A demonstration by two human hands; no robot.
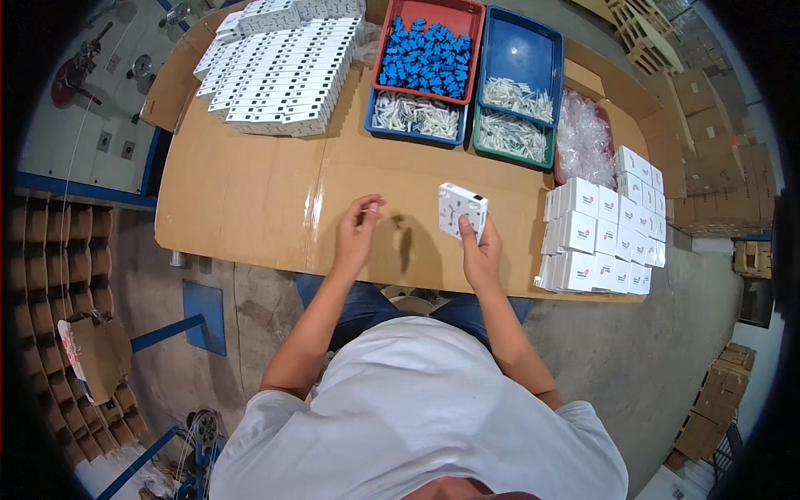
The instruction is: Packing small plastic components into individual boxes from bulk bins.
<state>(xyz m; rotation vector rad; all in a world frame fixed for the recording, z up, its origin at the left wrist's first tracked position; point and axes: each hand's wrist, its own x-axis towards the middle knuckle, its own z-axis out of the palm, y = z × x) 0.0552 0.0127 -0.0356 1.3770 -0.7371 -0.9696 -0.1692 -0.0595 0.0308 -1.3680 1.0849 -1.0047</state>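
My right hand (482,257) grips a flat, square white plastic unit (455,210) by its lower right corner, thumb on its face. The unit is tilted up over the table, with small dark holes in its face and a dark slot at its top edge. To the left, my left hand (357,232) hovers above the cardboard with thumb and fingertips pinched together. A small pale bit shows at those fingertips, too small to name. The two hands are apart, and the left one does not touch the unit.
Stacked white units (283,79) fill the far left. Beyond my hands are a red tray (388,50) of blue parts, a blue tray (521,50) and a green tray (483,148) of small white pieces, and clear plastic bags (583,129). White boxes (596,237) stand at right.
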